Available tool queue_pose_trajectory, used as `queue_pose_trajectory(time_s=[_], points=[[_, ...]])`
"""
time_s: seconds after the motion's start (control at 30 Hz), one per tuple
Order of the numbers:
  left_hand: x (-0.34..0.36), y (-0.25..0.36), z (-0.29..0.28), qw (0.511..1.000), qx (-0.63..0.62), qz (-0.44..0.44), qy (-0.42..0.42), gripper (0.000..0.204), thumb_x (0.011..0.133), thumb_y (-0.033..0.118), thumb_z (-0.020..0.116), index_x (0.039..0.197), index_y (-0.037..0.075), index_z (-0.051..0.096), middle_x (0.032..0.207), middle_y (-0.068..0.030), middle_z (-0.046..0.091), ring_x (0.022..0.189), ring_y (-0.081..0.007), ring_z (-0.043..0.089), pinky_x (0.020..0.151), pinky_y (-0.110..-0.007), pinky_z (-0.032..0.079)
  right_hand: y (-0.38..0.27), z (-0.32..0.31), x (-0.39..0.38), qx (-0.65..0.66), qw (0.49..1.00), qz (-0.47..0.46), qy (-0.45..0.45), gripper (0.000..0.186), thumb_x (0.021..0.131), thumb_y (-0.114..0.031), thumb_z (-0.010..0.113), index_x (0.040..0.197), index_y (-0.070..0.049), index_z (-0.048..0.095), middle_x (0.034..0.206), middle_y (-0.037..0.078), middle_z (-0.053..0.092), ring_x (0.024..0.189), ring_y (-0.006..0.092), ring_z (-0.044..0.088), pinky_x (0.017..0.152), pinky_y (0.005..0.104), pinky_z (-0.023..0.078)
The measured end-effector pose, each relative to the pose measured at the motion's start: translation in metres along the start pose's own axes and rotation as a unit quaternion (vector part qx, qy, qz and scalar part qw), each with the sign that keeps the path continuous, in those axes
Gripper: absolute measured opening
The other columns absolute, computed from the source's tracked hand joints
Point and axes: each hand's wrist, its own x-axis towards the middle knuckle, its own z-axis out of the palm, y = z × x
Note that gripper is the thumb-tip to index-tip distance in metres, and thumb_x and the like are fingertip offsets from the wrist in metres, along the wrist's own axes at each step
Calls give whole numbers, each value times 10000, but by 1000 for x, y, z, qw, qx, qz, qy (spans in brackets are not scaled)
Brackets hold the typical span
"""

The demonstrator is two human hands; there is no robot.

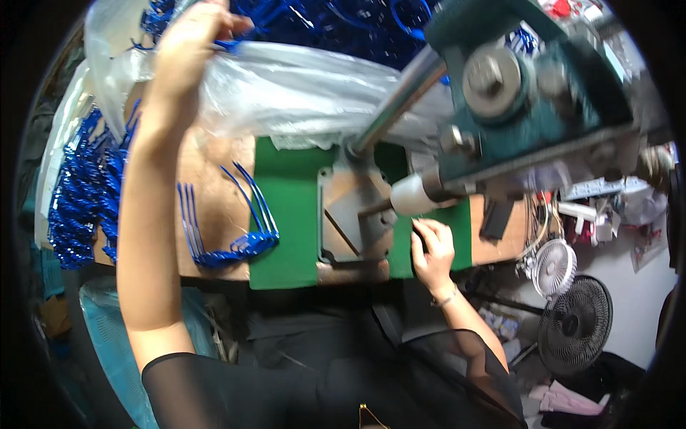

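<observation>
At the far left, my left hand [200, 28] reaches to the edge of a heap of shiny blue plastic pieces [307, 21]. Its fingers are bent and blurred, and blue parts show beside them; whether they grip one is unclear. My right hand [434, 252] is at the right of a bench press's metal base [355, 214], thumb and forefinger apart, with nothing visible between them. Above the base hangs the press's white-tipped ram [411, 195]. Left of the press lies a small bunch of blue frames [239, 247] with long thin legs, like eyeglass frames.
A green mat [282, 207] lies under the press. Clear plastic sheeting [300, 89] crosses the bench's far side. Many blue pieces [82, 193] are piled at the left. The dark green press head [529, 93] fills the upper right. Two fans [575, 325] stand at the right.
</observation>
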Motion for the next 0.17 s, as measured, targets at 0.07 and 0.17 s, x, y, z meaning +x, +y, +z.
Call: queue_pose_trajectory(time_s=[0.07,0.17], points=[[-34,38,10,992,80,94,-11,299,939,289,366,885,60,550,1002,-132,599,840,-161,590,845,-284,425,5,-4,-2,-7,1000,-3,-17,255,716,-42,617,970,-39,606,921,114,579,799,259,537,718,333,450],[-66,44,4,978,-166,-106,-70,328,936,298,358,1113,52,484,1122,-198,546,926,-218,592,915,-314,408,10,-21,3,122,977,160,-67,313,740,-76,627,1047,-41,572,1015,123,561,912,249,547,809,327,444]])
